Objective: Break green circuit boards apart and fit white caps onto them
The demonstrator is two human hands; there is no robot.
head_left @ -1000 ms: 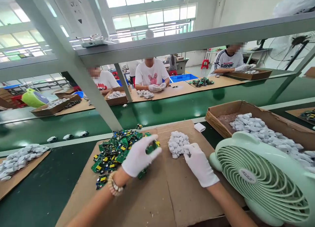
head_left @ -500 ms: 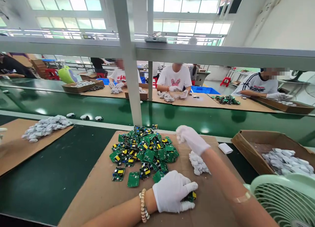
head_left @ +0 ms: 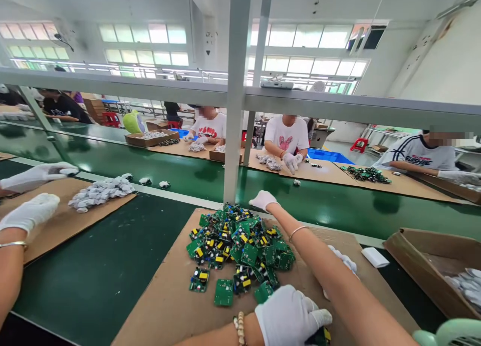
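My left hand, in a white glove, is closed over a green circuit board low on the cardboard sheet; its fingers cover most of the board. Stretched forward, my right hand, also gloved, is over the edge of the green conveyor, beyond the board pile. Its fingers are pressed together, and whatever they may hold is hidden. A heap of circuit boards with yellow and black components lies between the hands and to their left. White wrapped pieces lie partly hidden behind my right forearm.
A cardboard box with white pieces stands at right, beside a folded white item and a pale green fan. A co-worker's gloved hands are at left near a white pile. A metal post rises ahead.
My right hand has moved forward and left toward the conveyor. My left hand stays on its board. The view has shifted left, bringing the neighbour's hands into sight.
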